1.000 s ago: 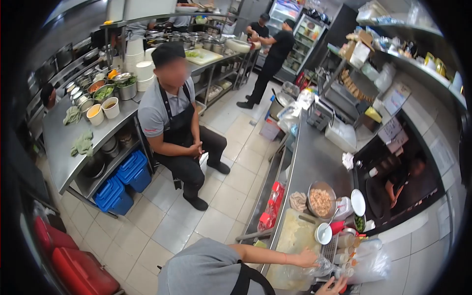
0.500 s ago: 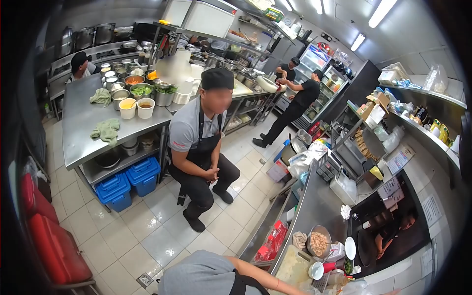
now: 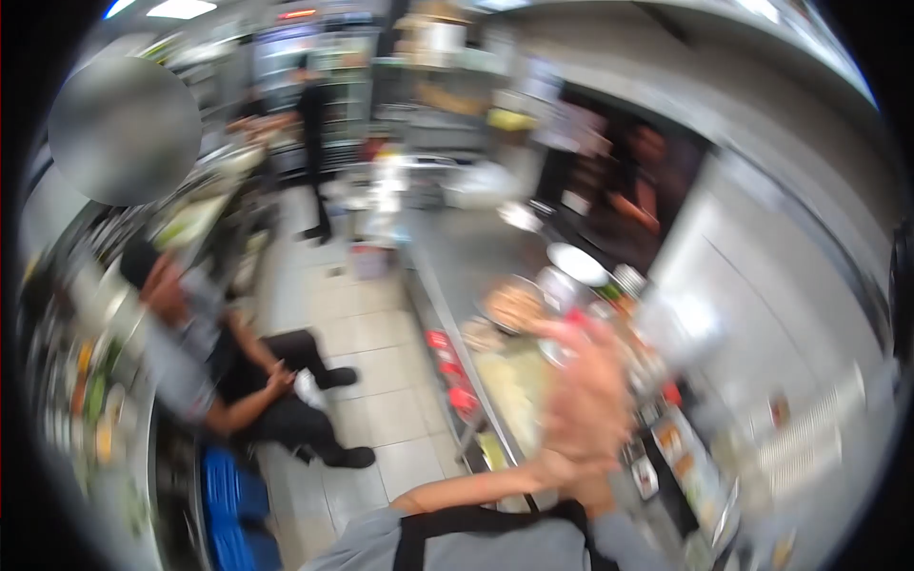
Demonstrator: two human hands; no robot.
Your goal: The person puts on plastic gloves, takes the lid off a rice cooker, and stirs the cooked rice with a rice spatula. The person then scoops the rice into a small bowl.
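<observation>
Steel counter (image 3: 457, 246) is stretching away, and its round bowl (image 3: 489, 297) is holding tan chunks. Nearer, the pale cutting board (image 3: 512, 390) is lying lengthwise along the counter, pointing toward that bowl. Both hands (image 3: 586, 395) are overlapping, blurred, at its right; fingers apart or together, I can't tell!

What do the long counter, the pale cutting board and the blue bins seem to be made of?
The counter looks like stainless steel with a satin finish: grey, with soft, smeared reflections. The cutting board could be plastic or wood; it is pale and looks matt, but blur hides any grain. The blue bins are probably moulded plastic, judging by their even colour and ridges.
</observation>
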